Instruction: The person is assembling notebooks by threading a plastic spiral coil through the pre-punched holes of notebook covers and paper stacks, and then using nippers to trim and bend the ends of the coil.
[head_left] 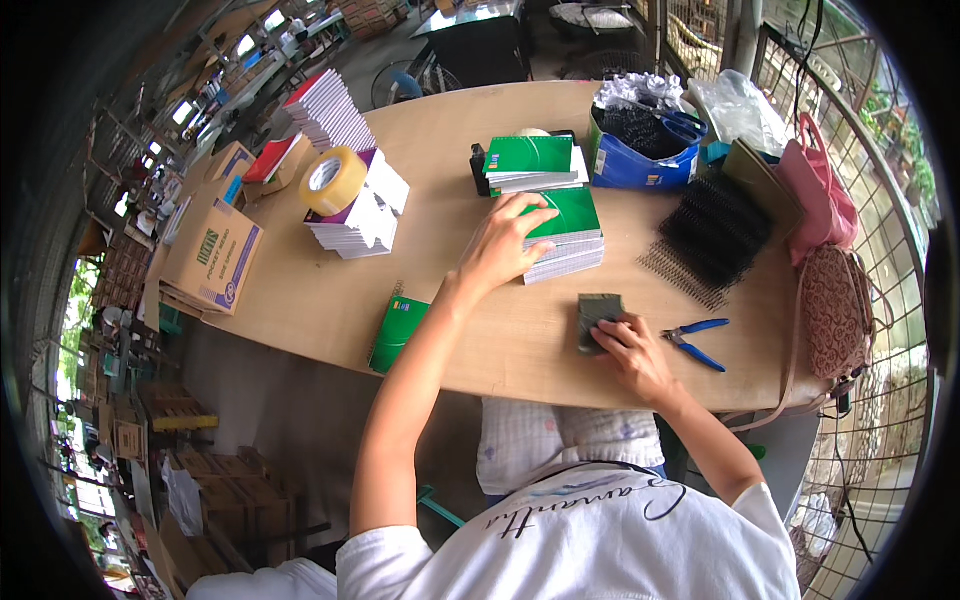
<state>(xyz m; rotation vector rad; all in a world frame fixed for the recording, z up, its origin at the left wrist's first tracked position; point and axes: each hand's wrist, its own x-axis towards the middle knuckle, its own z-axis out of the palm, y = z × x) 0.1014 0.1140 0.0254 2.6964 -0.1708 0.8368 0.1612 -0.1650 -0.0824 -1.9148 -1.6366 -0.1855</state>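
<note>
Green-covered notebooks (562,232) lie in a stack under the left hand (500,245), whose fingers (530,215) spread flat across the top cover, pressing on it and gripping nothing. Just past those fingertips sits a second, smaller stack (530,165) with the same green covers. The right hand (632,350) rests on a small dark pad (596,318) near the front edge of the tabletop (500,345); its fingers curl over the pad's near end, holding it down, though whether they truly clench it cannot be told. Blue-handled pliers (696,340) lie just to the outside of the right fingers, untouched. Further out from them is a heap of black binding combs (710,235), and beyond that a blue box (640,160) with more of them.

By the look of it, the step in hand is taking the next notebook off the stack. That calls for the left fingers to hook under the top cover's edge and lift one book only, drawing it toward the pad.
</note>
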